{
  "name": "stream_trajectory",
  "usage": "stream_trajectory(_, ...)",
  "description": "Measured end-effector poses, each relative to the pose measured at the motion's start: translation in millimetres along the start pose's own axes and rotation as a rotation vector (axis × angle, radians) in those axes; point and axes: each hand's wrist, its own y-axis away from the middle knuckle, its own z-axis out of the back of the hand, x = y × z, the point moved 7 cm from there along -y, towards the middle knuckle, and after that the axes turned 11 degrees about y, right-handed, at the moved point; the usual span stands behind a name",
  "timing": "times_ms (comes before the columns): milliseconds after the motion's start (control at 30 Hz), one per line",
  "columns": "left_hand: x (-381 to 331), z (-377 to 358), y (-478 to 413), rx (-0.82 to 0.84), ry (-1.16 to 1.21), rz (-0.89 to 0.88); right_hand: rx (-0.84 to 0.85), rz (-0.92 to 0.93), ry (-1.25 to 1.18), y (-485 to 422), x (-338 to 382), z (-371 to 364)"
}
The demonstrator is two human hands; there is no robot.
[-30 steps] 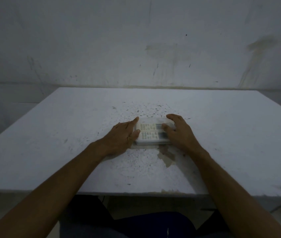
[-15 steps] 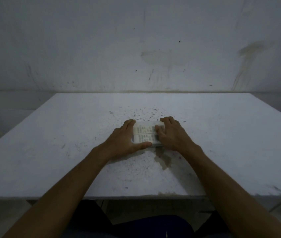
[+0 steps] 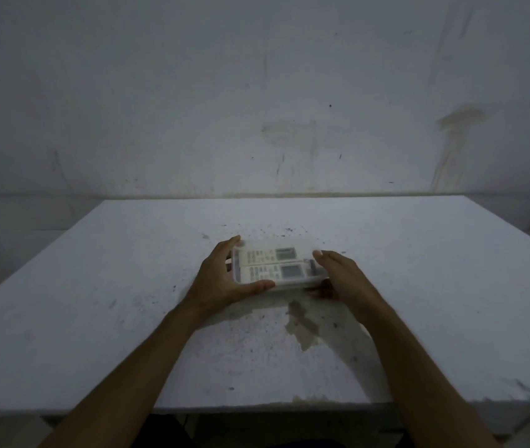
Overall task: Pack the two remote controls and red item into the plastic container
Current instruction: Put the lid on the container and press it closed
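Nearest to us, our two bare forearms reached forward over the front edge of the white table (image 3: 95, 318), whose top was speckled with dark flecks and bore a brownish chipped patch (image 3: 302, 324) just short of our hands. Our left hand (image 3: 221, 279) cupped the left end of the clear plastic container (image 3: 314, 279), thumb laid along its near side and fingers curled round the far corner, so it held the box. Our right hand (image 3: 344, 276) lay against the right end, fingers straight and together; we could not tell how firmly it gripped. Inside, the two remote controls (image 3: 273, 263) lay side by side, lengthwise, screens toward the right. We could not make out the red item. Beyond stood a stained white wall (image 3: 257, 92).
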Motion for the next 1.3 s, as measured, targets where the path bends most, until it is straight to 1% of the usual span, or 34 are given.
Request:
stream_trajectory(67,-4,1,-2,-0.038,0.059,-0.01,0.086,-0.044,-0.254,1,3,-6)
stream_trajectory(133,-6,3,-5,-0.074,0.104,-0.026,0.1,-0.069,-0.385,-5,8,-10)
stream_trajectory(200,-8,7,-11,-0.068,0.085,-0.042,0.093,-0.107,-0.46,-16,15,-15)
stream_trajectory(267,-6,17,-22,-0.074,0.029,-0.032,0.095,-0.119,-0.45,-34,27,-21)
stream_trajectory(400,11,54,-51,-0.145,-0.044,0.032,0.133,-0.03,-0.355,-71,62,-40)
stream_trajectory(467,21,80,-66,-0.173,-0.085,0.047,0.113,-0.008,-0.333,-92,70,-52)
stream_trajectory(500,28,95,-72,-0.19,-0.102,0.061,0.061,0.011,-0.238,-103,71,-58)
stream_trajectory(533,36,110,-78,-0.212,-0.116,0.085,-0.01,0.046,-0.069,-114,71,-62)
stream_trajectory(567,46,124,-83,-0.233,-0.129,0.11,-0.072,0.096,0.141,-123,72,-68)
stream_trajectory(600,54,136,-87,-0.243,-0.144,0.129,-0.091,0.151,0.37,-130,71,-77)
stream_trajectory(667,72,157,-100,-0.239,-0.177,0.163,-0.034,0.241,0.798,-142,63,-106)
stream_trajectory(700,82,166,-108,-0.23,-0.2,0.189,-0.009,0.274,0.959,-146,57,-118)
stream_trajectory(733,91,175,-117,-0.221,-0.234,0.222,0.002,0.289,1.065,-149,52,-127)
stream_trajectory(767,101,183,-127,-0.211,-0.266,0.254,-0.002,0.291,1.11,-151,48,-133)
stream_trajectory(833,118,196,-145,-0.196,-0.303,0.309,-0.035,0.295,1.107,-155,43,-136)
stream_trajectory(933,136,202,-170,-0.189,-0.262,0.337,-0.067,0.327,1.112,-158,40,-133)
stream_trajectory(1033,150,204,-193,-0.197,-0.215,0.31,-0.083,0.337,1.121,-160,39,-135)
stream_trajectory(1167,167,208,-211,-0.11,-0.241,0.303,-0.081,0.319,1.131,-160,38,-133)
stream_trajectory(1200,170,209,-210,-0.116,-0.25,0.303,-0.079,0.312,1.136,-160,38,-133)
stream_trajectory(1300,169,211,-204,-0.208,-0.28,0.178,-0.073,0.302,1.134,-161,39,-132)
